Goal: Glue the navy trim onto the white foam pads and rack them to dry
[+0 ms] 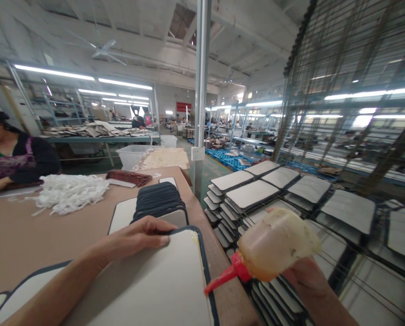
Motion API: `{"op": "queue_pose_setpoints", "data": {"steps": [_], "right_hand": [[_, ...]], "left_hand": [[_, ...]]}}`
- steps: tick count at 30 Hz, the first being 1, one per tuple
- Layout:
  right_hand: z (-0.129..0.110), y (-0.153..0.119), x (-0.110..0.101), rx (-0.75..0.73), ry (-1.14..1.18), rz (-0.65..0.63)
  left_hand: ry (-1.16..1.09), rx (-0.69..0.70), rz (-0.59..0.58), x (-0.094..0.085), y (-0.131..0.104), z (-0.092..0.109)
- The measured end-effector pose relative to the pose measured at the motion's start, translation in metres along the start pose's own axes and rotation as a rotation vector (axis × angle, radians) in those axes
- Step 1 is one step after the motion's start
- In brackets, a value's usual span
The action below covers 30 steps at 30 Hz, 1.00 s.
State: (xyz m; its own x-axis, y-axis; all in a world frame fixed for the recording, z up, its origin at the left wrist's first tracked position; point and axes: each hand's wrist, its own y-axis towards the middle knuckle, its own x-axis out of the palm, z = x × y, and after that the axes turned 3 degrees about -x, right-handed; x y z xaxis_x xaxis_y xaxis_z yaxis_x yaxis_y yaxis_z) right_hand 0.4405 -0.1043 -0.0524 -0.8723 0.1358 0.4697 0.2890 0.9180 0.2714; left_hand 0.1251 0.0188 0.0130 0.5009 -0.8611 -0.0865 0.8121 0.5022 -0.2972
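My left hand (pixel 141 237) grips the far edge of a cream panel (pixel 155 280) with a dark blue border, thumb on its face and fingers at the rim. In my right hand (pixel 301 276) is a translucent squeeze bottle (pixel 273 244), tilted down, with amber liquid inside. Its red nozzle (pixel 224 278) points at the panel's right border, the tip at or just above it. A shiny yellowish streak (pixel 195 242) runs along that side near the upper corner. Behind the panel sits a stack of dark-edged pieces (pixel 160 199).
White strips lie in a heap (pixel 73 192) beside a reddish-brown bundle (pixel 129 177) on the brown table (pixel 83 244). At the left a co-worker (pixel 19 154) sits. Wire racks (pixel 348 267) holding several cream panels stand close on the right, near a metal post (pixel 200 90).
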Motion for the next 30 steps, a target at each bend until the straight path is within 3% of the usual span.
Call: {"op": "queue_pose_setpoints", "data": {"steps": [5,10,16,21,30], "right_hand": [[0.009,0.005,-0.018,0.016,-0.035,-0.116],[0.01,0.004,-0.019,0.01,0.022,-0.101],[0.009,-0.004,-0.008,-0.055,0.086,0.077],[0.01,-0.01,-0.002,-0.121,0.031,0.128],[0.008,-0.01,0.015,-0.282,0.049,0.269]], "left_hand": [[-0.038,-0.01,0.058,-0.005,-0.002,-0.005],[-0.049,0.011,0.099,-0.014,-0.002,-0.015],[-0.115,-0.006,0.197,-0.015,-0.005,-0.016],[-0.223,0.016,0.299,-0.018,-0.004,-0.021],[-0.462,0.072,0.524,-0.012,0.021,-0.037]]}}
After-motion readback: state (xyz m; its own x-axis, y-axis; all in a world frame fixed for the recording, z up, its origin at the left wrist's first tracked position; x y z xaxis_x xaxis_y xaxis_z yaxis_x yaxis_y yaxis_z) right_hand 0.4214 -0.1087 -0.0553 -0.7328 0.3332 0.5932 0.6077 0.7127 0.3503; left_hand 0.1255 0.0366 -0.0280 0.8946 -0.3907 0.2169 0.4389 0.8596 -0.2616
